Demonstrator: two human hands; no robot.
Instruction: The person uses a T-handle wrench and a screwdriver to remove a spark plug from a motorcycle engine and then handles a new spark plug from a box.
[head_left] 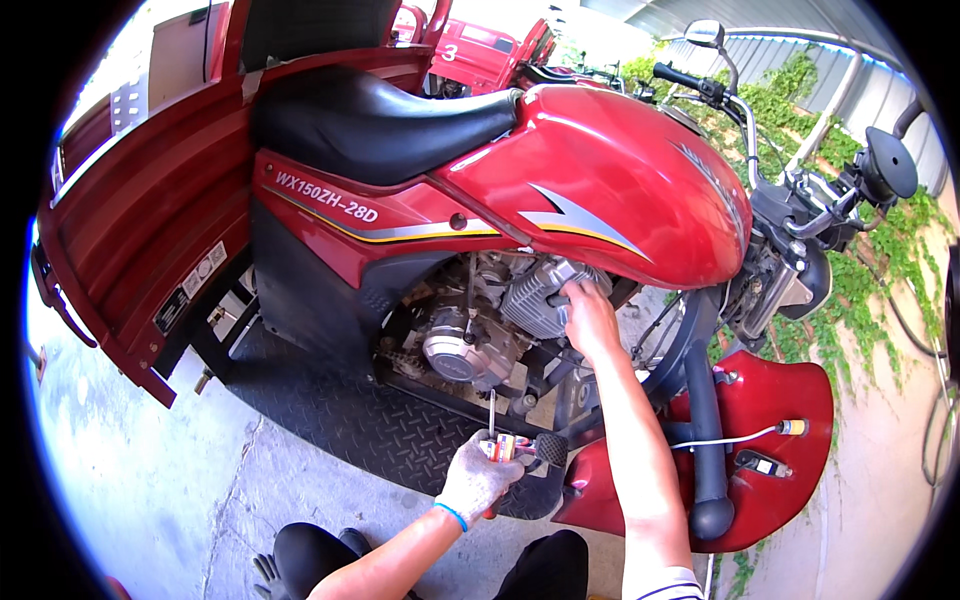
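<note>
My right hand [590, 312] is bare and reaches to the side of the finned engine cylinder [530, 310], just under the red fuel tank [620, 180]. Its fingers are curled against the cylinder's upper end; whatever they grip is hidden. Below, over the edge of the black footboard, my left hand [478, 482] wears a light knitted glove with a blue cuff. It is closed around a small white, red and yellow box [502, 447] and a screwdriver [492, 408], whose thin metal shaft points up. A black rubber pedal [550, 449] is close beside that hand.
The red cargo tricycle fills the view, with a black seat [380, 120] and ribbed footboard [380, 430]. On the red front fender [790, 390] lie a white cable with a yellow end [792, 427] and a small black device [762, 464]. A dark glove [268, 577] is by my left knee.
</note>
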